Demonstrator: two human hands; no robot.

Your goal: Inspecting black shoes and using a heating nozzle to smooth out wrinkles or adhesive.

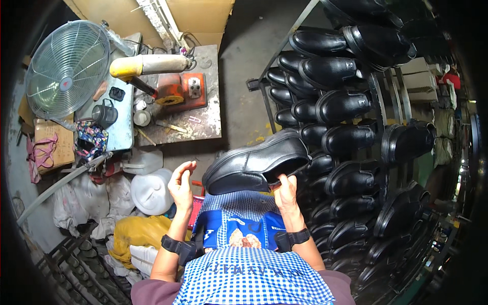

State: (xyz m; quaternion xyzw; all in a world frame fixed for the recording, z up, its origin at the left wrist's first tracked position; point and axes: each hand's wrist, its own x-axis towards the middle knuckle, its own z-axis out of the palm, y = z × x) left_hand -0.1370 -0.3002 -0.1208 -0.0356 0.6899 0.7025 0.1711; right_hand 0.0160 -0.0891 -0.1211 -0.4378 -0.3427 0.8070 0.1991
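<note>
One black shoe (256, 165) hangs above the checked apron (244, 211), pinched at its heel opening by the right hand (285, 195), left hand (181, 183) open beside the toe; inspection seemingly underway, turning calls for both hands.

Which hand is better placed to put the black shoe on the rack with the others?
Probably the right hand: it already grips the black shoe, and the rack stands on that side. The left hand is open and empty.

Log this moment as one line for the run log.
right hand: holds black shoe | left hand: open, beside toe | rack of black shoes: right
</note>
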